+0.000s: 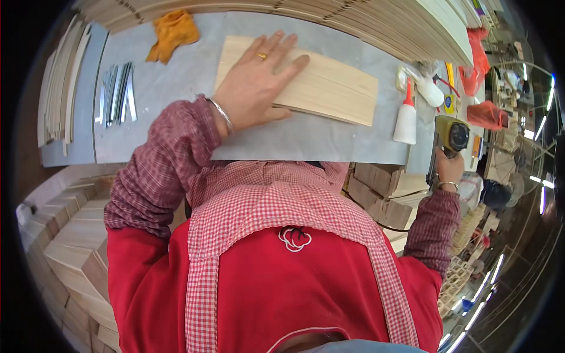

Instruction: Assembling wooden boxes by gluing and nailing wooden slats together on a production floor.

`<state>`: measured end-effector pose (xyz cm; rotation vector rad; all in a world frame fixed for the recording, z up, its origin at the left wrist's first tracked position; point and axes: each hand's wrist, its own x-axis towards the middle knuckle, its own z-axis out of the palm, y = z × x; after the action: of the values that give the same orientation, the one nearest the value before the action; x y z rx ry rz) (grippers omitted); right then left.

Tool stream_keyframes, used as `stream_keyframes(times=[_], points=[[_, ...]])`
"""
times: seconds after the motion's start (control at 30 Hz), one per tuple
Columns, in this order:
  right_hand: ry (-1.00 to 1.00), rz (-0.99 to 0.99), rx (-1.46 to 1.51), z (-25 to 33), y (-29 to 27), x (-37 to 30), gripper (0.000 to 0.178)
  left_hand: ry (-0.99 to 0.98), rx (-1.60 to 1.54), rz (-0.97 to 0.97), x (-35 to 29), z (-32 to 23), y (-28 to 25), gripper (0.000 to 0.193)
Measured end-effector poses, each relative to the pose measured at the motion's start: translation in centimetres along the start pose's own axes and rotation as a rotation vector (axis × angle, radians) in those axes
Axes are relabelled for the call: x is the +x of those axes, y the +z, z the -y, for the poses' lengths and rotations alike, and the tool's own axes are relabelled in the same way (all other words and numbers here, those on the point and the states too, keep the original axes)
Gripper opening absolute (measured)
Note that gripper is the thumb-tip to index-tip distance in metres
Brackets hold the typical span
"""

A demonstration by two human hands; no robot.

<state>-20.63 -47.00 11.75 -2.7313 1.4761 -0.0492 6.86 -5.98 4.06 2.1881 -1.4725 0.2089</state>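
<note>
A pale rectangular wooden board (pixel 329 88) lies slightly slanted on the grey tabletop. My left hand (pixel 253 85) presses flat on its left part, palm down with fingers spread and the thumb reaching past the near edge. At the right end of the table, my right hand (pixel 450 167) is wrapped round the grip of an olive-yellow and black nail gun (pixel 452 134). The nail gun is apart from the board. Its nose is not clearly visible.
Thin silver strips (pixel 119 94) and an orange cloth (pixel 173 34) lie to the left. A white glue bottle (pixel 405 122) with a red tip stands right of the board. Long wooden slats (pixel 376 26) are stacked along the back. Wooden pieces (pixel 88 235) fill the lower left.
</note>
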Motion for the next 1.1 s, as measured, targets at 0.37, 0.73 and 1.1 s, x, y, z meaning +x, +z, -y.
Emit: stream_keyframes(times=[0.37,0.73,1.1], points=[[0.201,-0.015,-0.166,-1.3,5.2,1.7,0.059,0.074,0.139,0.019,-0.1,-2.2,-1.8,0.069],[-0.125,-0.133,0.245,4.6,6.2,-0.1,0.055,-0.334,-0.44,-0.293,-1.7,-4.6,-5.3,0.068],[-0.883,1.041,1.298,31.1,2.7,-13.1,0.048,-0.903,-1.425,-0.794,-5.2,-5.9,-12.2,0.062]])
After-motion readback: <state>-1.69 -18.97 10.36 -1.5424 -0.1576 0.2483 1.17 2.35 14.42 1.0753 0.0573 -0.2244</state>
